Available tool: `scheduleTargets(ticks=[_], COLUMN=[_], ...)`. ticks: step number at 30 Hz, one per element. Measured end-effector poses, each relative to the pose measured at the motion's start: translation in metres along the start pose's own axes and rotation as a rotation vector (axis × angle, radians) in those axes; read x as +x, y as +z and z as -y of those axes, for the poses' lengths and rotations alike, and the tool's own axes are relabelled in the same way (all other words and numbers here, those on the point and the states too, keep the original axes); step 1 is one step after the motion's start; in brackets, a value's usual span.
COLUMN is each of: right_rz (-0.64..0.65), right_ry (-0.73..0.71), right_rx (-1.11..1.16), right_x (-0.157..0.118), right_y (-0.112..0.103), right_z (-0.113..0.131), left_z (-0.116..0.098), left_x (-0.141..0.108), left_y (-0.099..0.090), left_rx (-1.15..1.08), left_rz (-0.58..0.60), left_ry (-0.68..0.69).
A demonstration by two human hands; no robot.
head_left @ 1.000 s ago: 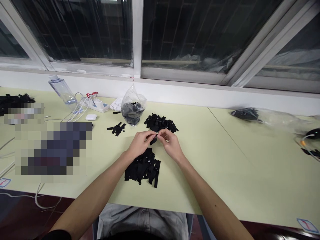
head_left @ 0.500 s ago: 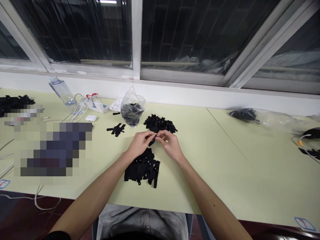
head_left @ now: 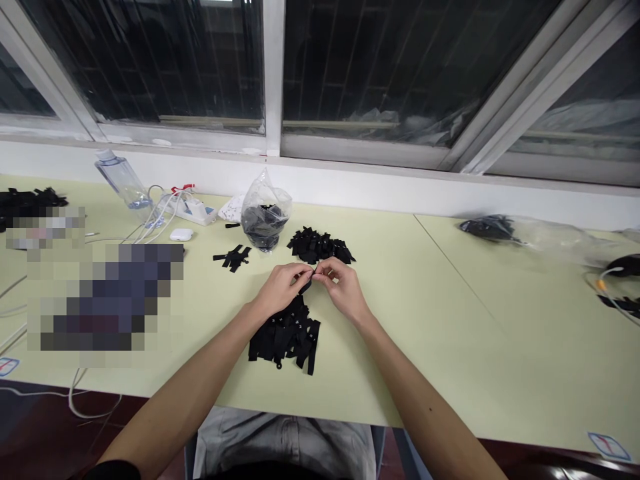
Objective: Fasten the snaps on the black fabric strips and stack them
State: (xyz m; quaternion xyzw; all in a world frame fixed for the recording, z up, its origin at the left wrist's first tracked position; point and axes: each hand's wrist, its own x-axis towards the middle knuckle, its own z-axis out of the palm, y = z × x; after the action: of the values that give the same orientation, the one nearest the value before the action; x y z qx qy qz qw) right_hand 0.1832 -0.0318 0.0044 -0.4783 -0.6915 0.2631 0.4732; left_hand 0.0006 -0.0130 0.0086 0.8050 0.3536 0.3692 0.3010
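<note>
Both hands, left hand [head_left: 281, 288] and right hand [head_left: 343, 289], are pinching one small black strip [head_left: 306, 286] above the near pile of strips [head_left: 285, 335] on the bench [head_left: 440, 313].

no readable text, labels or numbers

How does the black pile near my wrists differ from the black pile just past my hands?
The near pile is made of longer strips with small white marks, lying roughly in line; the far pile is made of shorter, squarer pieces, jumbled. The near pile lies under the left hand; the far pile sits beyond the right hand, beside the clear bag. Both are black and rest on the table.
</note>
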Motion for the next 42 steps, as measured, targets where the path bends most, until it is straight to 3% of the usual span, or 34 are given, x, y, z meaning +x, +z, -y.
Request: scheduleTargets(ticks=[25,34,38,42], right_rz=[0.019,0.012,-0.011,0.025], right_ry=[-0.185,-0.131,-0.113,-0.030], right_rx=[-0.209,-0.188,-0.172,-0.189], right_x=[-0.004,-0.003,-0.002,0.000], right_y=[0.001,0.002,-0.001,-0.005], right_z=[0.006,0.005,0.003,-0.007], left_z=[0.004,0.017,0.023,0.029], left_x=[0.000,0.004,0.005,0.002], left_y=[0.010,0.015,0.011,0.006], left_rx=[-0.258,-0.458,-0.414,-0.175], left_rz=[-0.065,-0.085,-0.181,-0.190], left_ry=[-0.147,-0.176,-0.218,-0.184])
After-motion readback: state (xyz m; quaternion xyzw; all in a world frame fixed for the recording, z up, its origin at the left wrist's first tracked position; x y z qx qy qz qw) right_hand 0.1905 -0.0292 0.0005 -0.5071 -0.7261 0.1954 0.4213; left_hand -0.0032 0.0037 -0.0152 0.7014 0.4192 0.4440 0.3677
